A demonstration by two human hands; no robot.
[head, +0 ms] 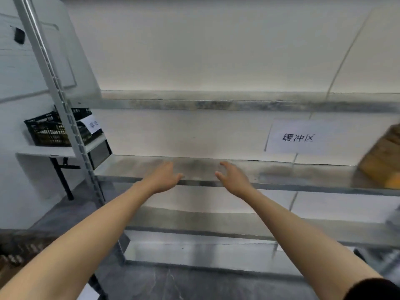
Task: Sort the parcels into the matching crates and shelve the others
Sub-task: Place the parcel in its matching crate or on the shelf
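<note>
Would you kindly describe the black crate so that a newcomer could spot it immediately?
Find the grey metal shelving rack; behind its left upright stands a white table. On it sits the black lattice plastic crate, marked by a white paper label on its right end.

White folding table [39, 150], grey floor [194, 284]

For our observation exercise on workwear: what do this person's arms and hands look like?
The left hand and right hand are bare: no gloves, and no ring or watch that I can make out. The left forearm and right forearm are uncovered. The only clothing in view is a black sleeve on the right upper arm.
</note>
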